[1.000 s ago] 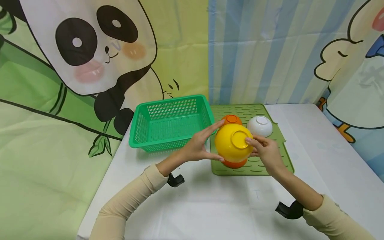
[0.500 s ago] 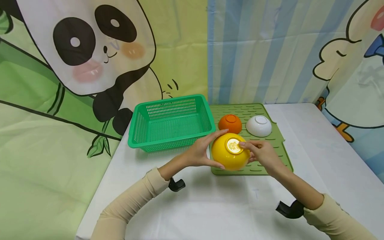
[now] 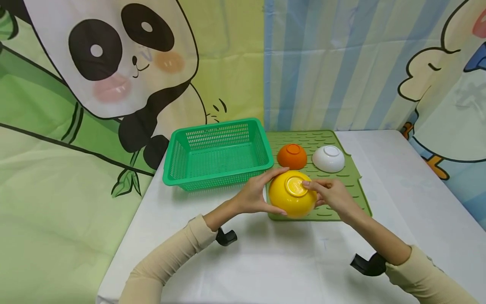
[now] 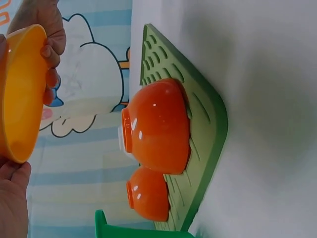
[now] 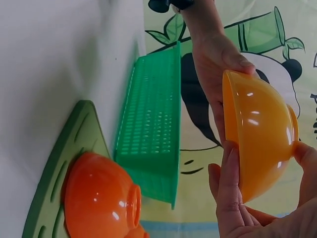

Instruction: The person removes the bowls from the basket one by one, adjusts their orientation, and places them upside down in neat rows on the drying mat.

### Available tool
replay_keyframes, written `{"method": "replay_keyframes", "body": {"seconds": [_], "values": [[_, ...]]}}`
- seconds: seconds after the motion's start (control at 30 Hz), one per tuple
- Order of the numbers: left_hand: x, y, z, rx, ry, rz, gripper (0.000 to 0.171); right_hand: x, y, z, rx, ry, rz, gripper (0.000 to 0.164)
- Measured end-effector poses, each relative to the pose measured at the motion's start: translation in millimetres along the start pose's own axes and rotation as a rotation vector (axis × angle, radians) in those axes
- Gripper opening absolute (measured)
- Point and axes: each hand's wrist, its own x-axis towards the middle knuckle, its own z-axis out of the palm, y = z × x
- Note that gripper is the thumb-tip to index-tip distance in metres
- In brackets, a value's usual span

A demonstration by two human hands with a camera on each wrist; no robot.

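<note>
Both hands hold a yellow bowl point(image 3: 291, 195) bottom-up above the front of the green mat point(image 3: 339, 202). My left hand point(image 3: 255, 195) grips its left side, fingers on the far side and thumb on the near side. With the thumb at the foot ring and fingers at the rim, my right hand point(image 3: 336, 197) pinches the right side. Under the yellow bowl, a larger orange bowl point(image 4: 158, 126) rests upside down on the mat; the head view hides it. Behind stand a small orange bowl point(image 3: 292, 157) and a white bowl point(image 3: 328, 159), both upside down.
A green perforated basket point(image 3: 218, 179) stands on the white table point(image 3: 258, 261), just left of the mat. A printed curtain point(image 3: 315, 63) with a panda and stripes hangs along the table's back and left.
The yellow bowl came slightly toward me and to the left in both hands, uncovering the small orange bowl and covering the front one. Over the last half second it has barely moved.
</note>
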Motion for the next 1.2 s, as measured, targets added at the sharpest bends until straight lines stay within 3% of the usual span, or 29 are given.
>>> {"method": "replay_keyframes", "body": {"seconds": [0.33,0.6,0.93,1.2], "values": [[12.9,-0.4,25.9,-0.002,0.079,-0.069,0.102,-3.6,2.8,-22.7,-0.127,0.028,0.010,0.071],[34.4,-1.6,49.1,-0.027,0.133,-0.144,0.100,0.1,8.1,-47.4,-0.212,0.076,0.024,0.075],[69.5,2.2,77.2,-0.027,0.108,-0.307,0.100,3.4,21.0,-80.4,-0.382,0.166,0.014,0.080],[86.5,3.0,117.2,-0.011,0.107,-0.482,0.096,8.6,42.3,-101.7,-0.512,0.160,0.050,0.082]]}}
